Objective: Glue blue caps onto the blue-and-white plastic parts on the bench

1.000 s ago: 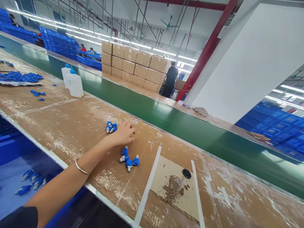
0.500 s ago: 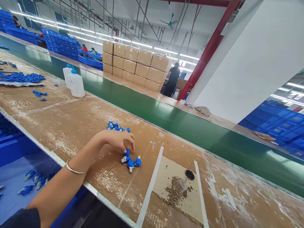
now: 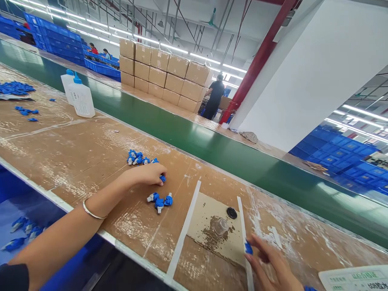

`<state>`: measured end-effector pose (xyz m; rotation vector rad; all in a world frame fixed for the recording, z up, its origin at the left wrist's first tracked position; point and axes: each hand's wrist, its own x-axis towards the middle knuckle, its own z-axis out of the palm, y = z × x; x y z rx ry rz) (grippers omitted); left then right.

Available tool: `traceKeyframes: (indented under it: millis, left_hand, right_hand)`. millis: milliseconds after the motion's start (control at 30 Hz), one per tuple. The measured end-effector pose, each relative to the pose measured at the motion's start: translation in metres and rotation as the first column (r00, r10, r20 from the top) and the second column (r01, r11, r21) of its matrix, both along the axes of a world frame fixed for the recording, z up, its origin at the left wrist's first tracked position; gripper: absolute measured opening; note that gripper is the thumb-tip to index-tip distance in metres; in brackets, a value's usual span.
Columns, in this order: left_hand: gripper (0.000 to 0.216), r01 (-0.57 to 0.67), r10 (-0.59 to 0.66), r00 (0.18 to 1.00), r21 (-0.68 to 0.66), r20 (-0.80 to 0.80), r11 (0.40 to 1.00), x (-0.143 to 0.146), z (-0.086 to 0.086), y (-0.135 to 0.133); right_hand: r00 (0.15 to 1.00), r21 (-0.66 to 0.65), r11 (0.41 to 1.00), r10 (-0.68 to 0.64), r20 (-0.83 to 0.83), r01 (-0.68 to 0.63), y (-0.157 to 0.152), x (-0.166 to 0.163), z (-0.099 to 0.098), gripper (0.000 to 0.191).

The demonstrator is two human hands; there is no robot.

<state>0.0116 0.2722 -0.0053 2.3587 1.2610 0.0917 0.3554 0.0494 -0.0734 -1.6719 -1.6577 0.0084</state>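
Note:
My left hand [image 3: 150,174] is closed on a small blue part [image 3: 163,178] just above the tabletop. Right beside it sit a row of blue parts with pale ends [image 3: 138,157] and a little group of the same kind [image 3: 159,202]. At the lower right, my right hand [image 3: 269,262] pinches another small blue part [image 3: 248,247] between thumb and finger. Left of that hand, a small clear cup [image 3: 220,226] stands on a stained beige board [image 3: 209,206], with a round black cap [image 3: 232,213] close by.
A green conveyor belt [image 3: 182,135] runs behind the brown table. Two white bottles with blue caps [image 3: 82,99] stand at its edge. A blue bin of parts [image 3: 27,230] is below at left. A printed white lid or card [image 3: 354,279] lies at lower right. Stacked cartons [image 3: 163,76] and a person [image 3: 214,97] are beyond.
My left hand has picked up one blue part from the little group and moved it slightly away. My right hand has come into view with a blue part. The camera view has shifted right.

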Motion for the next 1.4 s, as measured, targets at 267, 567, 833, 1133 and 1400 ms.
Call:
traceKeyframes:
  millis: [267, 567, 833, 1133, 1400]
  left_hand:
    - [0.025, 0.025, 0.019, 0.932, -0.116, 0.362, 0.993, 0.033, -0.001, -0.023]
    - [0.028, 0.519, 0.335, 0.556, -0.633, 0.76, 0.575, 0.07, -0.006, -0.076]
    - [0.026, 0.642, 0.456, 0.493, -0.664, 0.741, 0.384, 0.078, -0.014, -0.091]
    - [0.031, 0.611, 0.565, 0.467, -0.71, 0.681, 0.35, 0.08, -0.017, -0.094]
    - [0.038, 0.54, 0.371, 0.521, -0.634, 0.768, 0.554, 0.074, -0.013, -0.088]
  right_hand:
    - [0.994, -0.107, 0.989, 0.105, -0.006, -0.105, 0.043, -0.037, 0.008, 0.036]
    - [0.619, -0.026, 0.988, 0.076, -0.782, -0.154, 0.033, -0.072, 0.009, 0.044]
    - [0.371, 0.09, 0.971, 0.169, -0.913, -0.22, 0.041, -0.109, 0.011, 0.038]
    - [0.755, 0.109, 0.993, 0.043, -0.654, 0.038, 0.039, -0.135, 0.014, 0.04]
    - [0.997, 0.289, 0.955, 0.072, -0.013, -0.065, 0.04, -0.146, 0.012, 0.047]
